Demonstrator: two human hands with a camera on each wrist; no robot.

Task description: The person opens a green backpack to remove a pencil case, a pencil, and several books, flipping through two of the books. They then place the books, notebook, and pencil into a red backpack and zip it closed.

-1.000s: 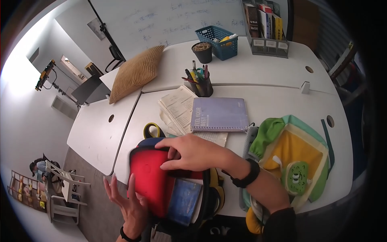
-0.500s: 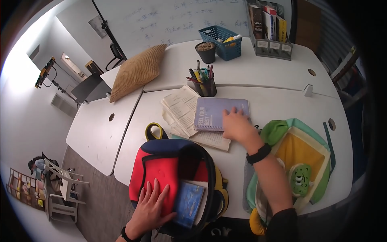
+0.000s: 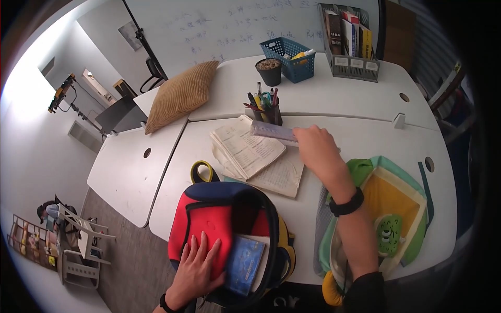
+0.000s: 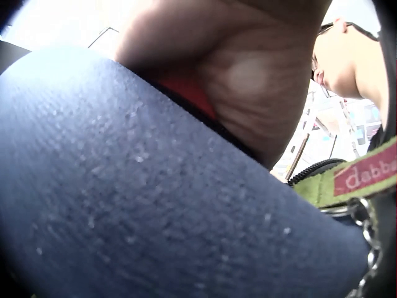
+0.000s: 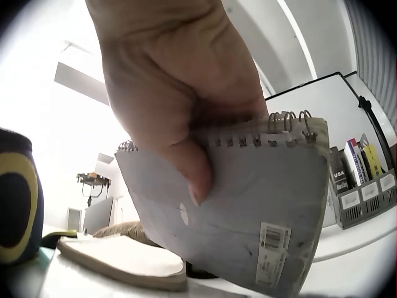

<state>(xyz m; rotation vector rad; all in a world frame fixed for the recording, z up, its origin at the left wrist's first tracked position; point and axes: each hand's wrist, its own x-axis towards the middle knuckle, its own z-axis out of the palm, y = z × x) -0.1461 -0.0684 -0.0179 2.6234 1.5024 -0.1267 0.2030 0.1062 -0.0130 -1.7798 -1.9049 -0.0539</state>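
Observation:
A purple spiral notebook (image 3: 274,131) is lifted and tilted on edge, its wire-bound side up, and my right hand (image 3: 319,151) grips it by that side. In the right wrist view the thumb presses on the notebook's back cover (image 5: 229,205), near a barcode sticker. My left hand (image 3: 195,268) rests with spread fingers on the red front panel of an open backpack (image 3: 209,190). A blue book (image 3: 244,263) stands inside the backpack beside that panel. In the left wrist view the bag's dark blue fabric (image 4: 155,186) fills the foreground.
Worn open booklets (image 3: 250,148) lie behind the backpack, with a pen holder (image 3: 266,110) past them. A green and yellow bag (image 3: 396,203) lies at the right. Farther back are a cushion (image 3: 182,96), a potted plant (image 3: 270,72), a blue basket (image 3: 292,60) and a book rack (image 3: 355,68).
My right hand moved from the backpack's opening to the notebook, then raised it off the papers and tilted it. My left hand came down onto the red panel and stayed there.

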